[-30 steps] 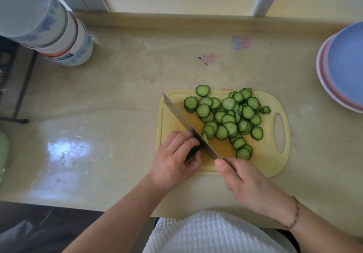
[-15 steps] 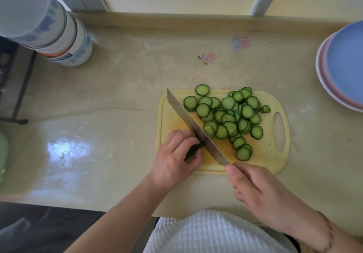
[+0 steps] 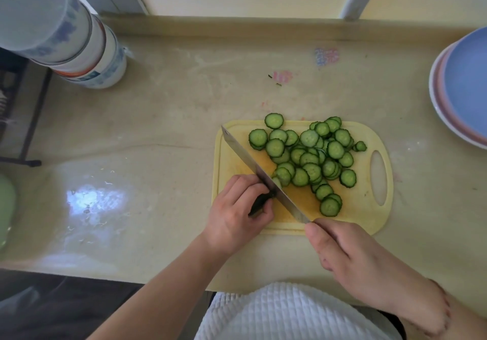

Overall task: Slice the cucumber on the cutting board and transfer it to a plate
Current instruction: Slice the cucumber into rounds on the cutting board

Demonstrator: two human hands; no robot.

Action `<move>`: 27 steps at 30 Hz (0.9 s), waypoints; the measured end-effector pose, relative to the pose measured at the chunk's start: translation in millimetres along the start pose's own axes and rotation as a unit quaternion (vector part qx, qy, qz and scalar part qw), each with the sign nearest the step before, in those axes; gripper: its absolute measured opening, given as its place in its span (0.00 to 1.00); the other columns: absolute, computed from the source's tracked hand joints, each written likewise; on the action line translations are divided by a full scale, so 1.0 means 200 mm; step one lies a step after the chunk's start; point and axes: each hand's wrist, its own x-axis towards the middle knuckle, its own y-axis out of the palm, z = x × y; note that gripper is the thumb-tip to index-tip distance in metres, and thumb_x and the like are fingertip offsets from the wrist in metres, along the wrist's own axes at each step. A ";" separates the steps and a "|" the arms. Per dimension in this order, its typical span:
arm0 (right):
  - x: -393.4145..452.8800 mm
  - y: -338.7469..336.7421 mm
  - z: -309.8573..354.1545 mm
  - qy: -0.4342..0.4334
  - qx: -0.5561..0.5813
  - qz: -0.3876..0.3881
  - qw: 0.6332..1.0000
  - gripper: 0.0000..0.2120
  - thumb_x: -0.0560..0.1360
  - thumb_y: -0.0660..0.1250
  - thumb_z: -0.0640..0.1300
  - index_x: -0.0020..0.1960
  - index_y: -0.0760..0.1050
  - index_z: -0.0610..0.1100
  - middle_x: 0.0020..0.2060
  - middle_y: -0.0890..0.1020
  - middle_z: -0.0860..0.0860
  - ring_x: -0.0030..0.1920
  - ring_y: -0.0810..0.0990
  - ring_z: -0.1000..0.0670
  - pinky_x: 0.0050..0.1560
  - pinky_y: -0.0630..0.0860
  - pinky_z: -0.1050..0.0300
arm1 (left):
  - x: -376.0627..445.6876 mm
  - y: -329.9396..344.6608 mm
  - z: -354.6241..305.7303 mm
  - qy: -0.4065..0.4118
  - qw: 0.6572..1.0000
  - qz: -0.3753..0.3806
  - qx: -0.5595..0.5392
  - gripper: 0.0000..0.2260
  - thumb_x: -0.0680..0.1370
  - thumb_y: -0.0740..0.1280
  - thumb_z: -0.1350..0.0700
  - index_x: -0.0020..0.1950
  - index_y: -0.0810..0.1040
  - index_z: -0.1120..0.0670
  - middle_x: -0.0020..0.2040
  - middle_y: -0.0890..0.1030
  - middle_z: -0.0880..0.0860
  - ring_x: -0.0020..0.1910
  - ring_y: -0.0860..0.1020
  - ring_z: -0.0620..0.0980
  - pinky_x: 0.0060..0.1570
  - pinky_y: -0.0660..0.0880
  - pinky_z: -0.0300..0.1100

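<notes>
The left hand (image 3: pixel 238 214) is clamped on the dark green cucumber stub (image 3: pixel 259 202); the right hand (image 3: pixel 342 250) grips the steel knife (image 3: pixel 259 172), just beside the left fingers.

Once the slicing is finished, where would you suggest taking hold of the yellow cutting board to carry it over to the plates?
Probably the oval handle cutout at the right end of the cutting board, approached from the right. That end is bare, while the cucumber slices cover the middle and the knife crosses the left.
</notes>
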 end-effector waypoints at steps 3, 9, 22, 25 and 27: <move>0.08 0.03 -0.01 -0.001 -0.024 0.008 1.000 0.26 0.76 0.50 0.65 0.34 0.66 0.44 0.25 0.68 0.53 0.26 0.66 0.56 0.32 0.69 0.48 | -0.01 0.00 0.00 0.005 1.000 0.008 0.006 0.05 0.72 0.75 0.65 0.46 0.83 0.65 0.48 0.81 0.57 0.46 0.80 0.55 0.52 0.77 0.39; 0.10 0.00 -0.06 0.038 0.055 0.008 0.998 0.25 0.75 0.51 0.66 0.34 0.64 0.44 0.21 0.65 0.55 0.21 0.62 0.58 0.24 0.61 0.67 | -0.01 -0.01 0.01 -0.015 1.000 -0.003 0.002 0.06 0.73 0.72 0.63 0.47 0.82 0.64 0.47 0.79 0.58 0.46 0.78 0.54 0.48 0.78 0.42; -0.02 -0.02 0.00 0.009 0.081 0.017 0.997 0.28 0.72 0.53 0.72 0.34 0.64 0.47 0.24 0.64 0.55 0.25 0.61 0.56 0.26 0.61 0.63 | -0.01 0.00 0.00 -0.012 1.000 -0.009 -0.001 0.05 0.73 0.73 0.63 0.46 0.82 0.64 0.48 0.79 0.57 0.45 0.79 0.55 0.47 0.79 0.43; -0.01 -0.02 0.00 0.007 0.065 0.021 0.998 0.27 0.74 0.52 0.71 0.34 0.64 0.47 0.23 0.65 0.56 0.25 0.62 0.57 0.27 0.62 0.65 | -0.01 0.00 0.00 -0.012 1.000 -0.013 -0.008 0.05 0.72 0.73 0.64 0.46 0.81 0.63 0.51 0.77 0.54 0.46 0.78 0.54 0.49 0.78 0.41; 0.01 -0.01 -0.01 0.012 0.065 0.026 0.997 0.26 0.75 0.52 0.68 0.34 0.63 0.47 0.23 0.65 0.55 0.24 0.62 0.57 0.27 0.61 0.66 | 0.00 0.00 0.00 -0.016 1.000 -0.013 -0.009 0.05 0.72 0.74 0.64 0.46 0.82 0.64 0.50 0.78 0.55 0.46 0.78 0.53 0.50 0.78 0.40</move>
